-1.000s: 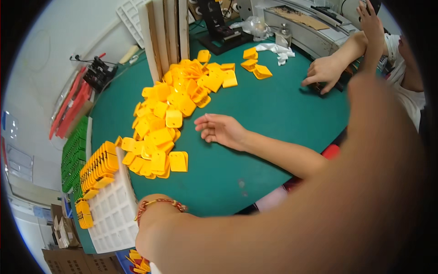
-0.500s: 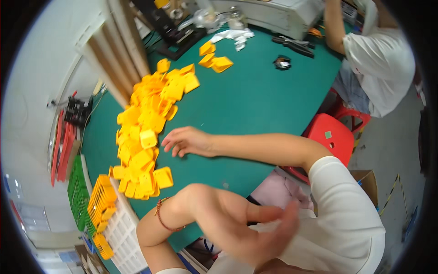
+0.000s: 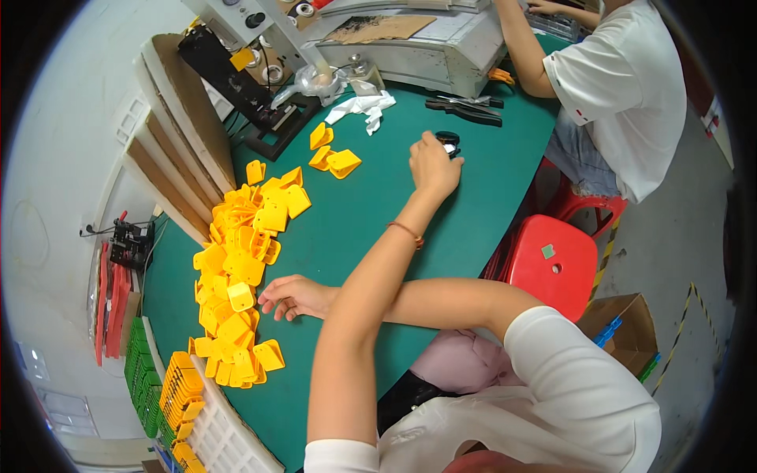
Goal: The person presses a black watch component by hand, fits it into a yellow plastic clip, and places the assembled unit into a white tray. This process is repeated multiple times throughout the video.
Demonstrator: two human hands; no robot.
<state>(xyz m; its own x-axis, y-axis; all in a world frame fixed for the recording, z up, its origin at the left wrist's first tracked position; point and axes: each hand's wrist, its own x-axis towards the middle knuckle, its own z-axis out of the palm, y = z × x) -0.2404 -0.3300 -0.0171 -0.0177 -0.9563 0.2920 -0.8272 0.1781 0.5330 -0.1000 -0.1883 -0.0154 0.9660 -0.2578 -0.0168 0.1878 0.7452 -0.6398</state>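
Note:
My left hand, with a cord bracelet on its wrist, stretches across the table to a small black object with a shiny middle. Its thumb and fingers are around that object, whose exact kind I cannot make out. My left forearm crosses above my right one. My right hand rests low over the green table, fingers apart and loosely bent, holding nothing. Its fingertips are beside a long heap of yellow folded plastic pieces. A few more yellow pieces lie apart, farther back.
Pliers-like black tools and a crumpled white cloth lie at the back. A black stand and upright boards edge the left. A white tray is at lower left. A co-worker sits right, near a red stool.
My left hand has swung from near my chest out to the small black object and closed around it. My right hand stays by the yellow heap. The view has shifted.

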